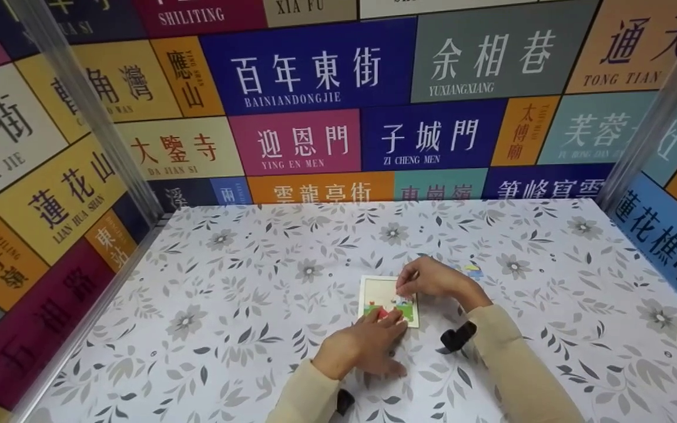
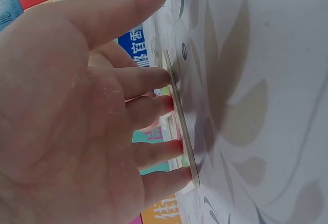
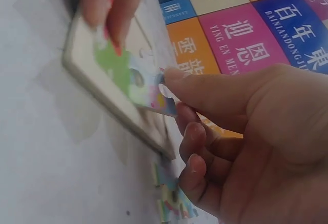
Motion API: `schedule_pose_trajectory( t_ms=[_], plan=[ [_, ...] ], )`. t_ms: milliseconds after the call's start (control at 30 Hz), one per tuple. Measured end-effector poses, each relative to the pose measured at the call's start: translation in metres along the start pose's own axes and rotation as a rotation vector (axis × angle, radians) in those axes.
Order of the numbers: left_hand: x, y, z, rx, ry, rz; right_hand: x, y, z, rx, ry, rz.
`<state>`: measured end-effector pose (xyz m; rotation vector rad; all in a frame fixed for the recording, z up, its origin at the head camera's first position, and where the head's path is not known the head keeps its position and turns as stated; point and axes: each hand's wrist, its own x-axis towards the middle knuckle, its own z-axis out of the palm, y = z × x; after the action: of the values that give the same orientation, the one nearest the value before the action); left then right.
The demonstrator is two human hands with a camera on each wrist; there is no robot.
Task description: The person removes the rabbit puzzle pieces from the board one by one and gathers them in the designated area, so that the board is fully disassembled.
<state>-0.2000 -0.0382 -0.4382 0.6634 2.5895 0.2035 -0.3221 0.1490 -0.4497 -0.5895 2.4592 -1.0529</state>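
Observation:
A small jigsaw tray [image 1: 362,296] with a pale raised border lies on the table, its lower part filled with green and red picture pieces. My left hand [image 1: 362,351] rests its fingertips on those pieces at the near side, fingers nearly straight in the left wrist view. Over the tray's right side, my right hand [image 1: 432,278] pinches a jigsaw piece [image 3: 158,100] between thumb and forefinger. That piece is bluish with pink and yellow spots, tilted above the tray in the right wrist view. The tray's upper part shows bare backing.
Several loose jigsaw pieces [image 1: 473,269] lie on the table just beyond my right hand, seen closer as a small pile [image 3: 171,196] in the right wrist view. A floral cloth [image 1: 244,352] covers the table. Colourful sign-printed panels [image 1: 309,70] stand behind and at both sides.

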Motion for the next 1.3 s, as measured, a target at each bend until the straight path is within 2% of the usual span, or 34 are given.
schedule_pose_trajectory(
  t_ms=[267, 467, 633, 800, 1033, 1300],
  plan=[
    [-0.001, 0.001, 0.000, 0.013, 0.001, 0.001, 0.000, 0.000, -0.002, 0.008, -0.033, -0.026],
    [-0.001, 0.001, 0.001, 0.022, 0.001, 0.003, -0.003, 0.005, -0.007, 0.026, 0.019, -0.035],
    [-0.002, 0.001, 0.002, -0.002, -0.002, -0.009, -0.015, 0.011, -0.030, 0.028, 0.079, -0.033],
    [-0.002, 0.001, 0.001, -0.013, 0.005, -0.014, -0.034, 0.025, -0.061, 0.026, 0.088, -0.024],
    [-0.004, 0.002, 0.000, -0.006, -0.005, -0.017, -0.057, 0.046, -0.086, 0.026, 0.063, 0.052],
    [-0.003, 0.002, 0.000, -0.014, -0.020, -0.017, -0.062, 0.070, -0.091, -0.010, 0.056, 0.134]
  ],
)
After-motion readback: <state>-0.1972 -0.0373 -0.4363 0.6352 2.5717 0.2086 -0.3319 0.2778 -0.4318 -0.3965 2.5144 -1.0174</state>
